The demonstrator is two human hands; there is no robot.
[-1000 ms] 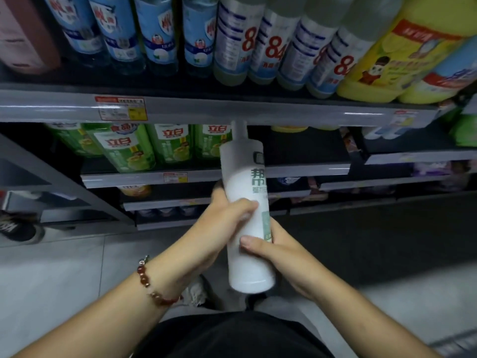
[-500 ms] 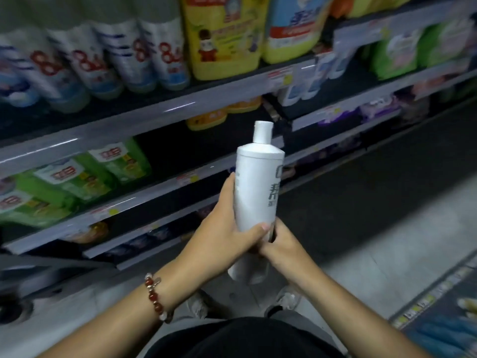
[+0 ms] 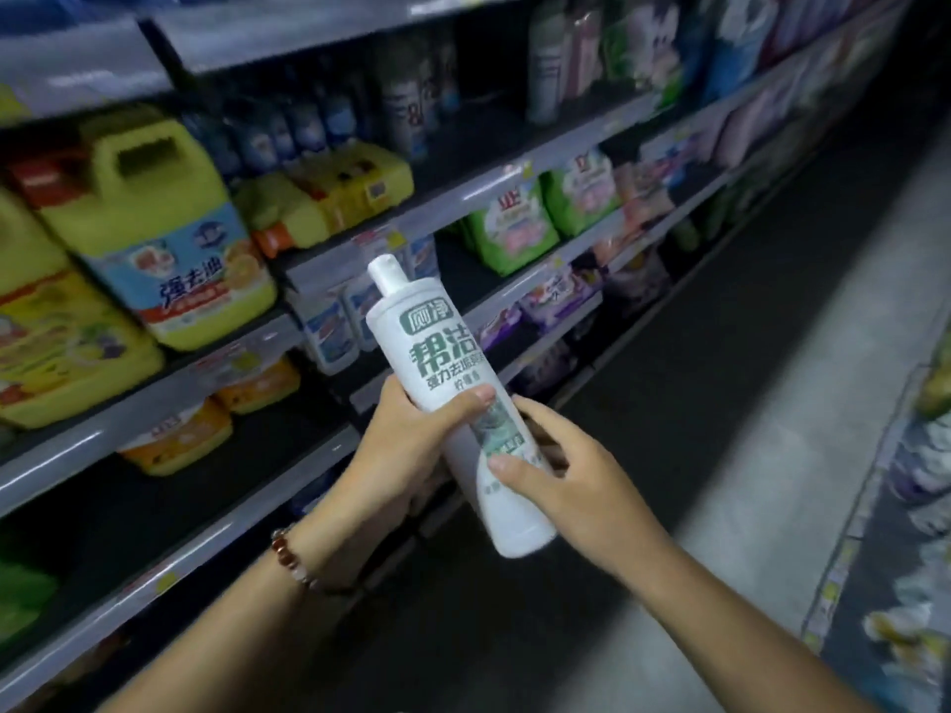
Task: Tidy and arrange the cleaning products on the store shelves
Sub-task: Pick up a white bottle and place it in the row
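- Left hand [image 3: 406, 445]: I log it wrapped round the middle of the white bottle [image 3: 447, 403], thumb across the label; beaded bracelet [image 3: 296, 558] on the wrist.
- Right hand [image 3: 561, 481]: fingers curled behind the bottle's lower half, thumb on its front.
- White bottle: held in the aisle, cap tilted left, clear of the shelves.
- Beyond: yellow jugs [image 3: 154, 223], then green bags [image 3: 514, 229] on grey shelves [image 3: 463, 198].

Both forearms are bare with no sleeves, and the left wrist wears 1 bracelet [image 3: 292, 557] of reddish-brown and pale beads.
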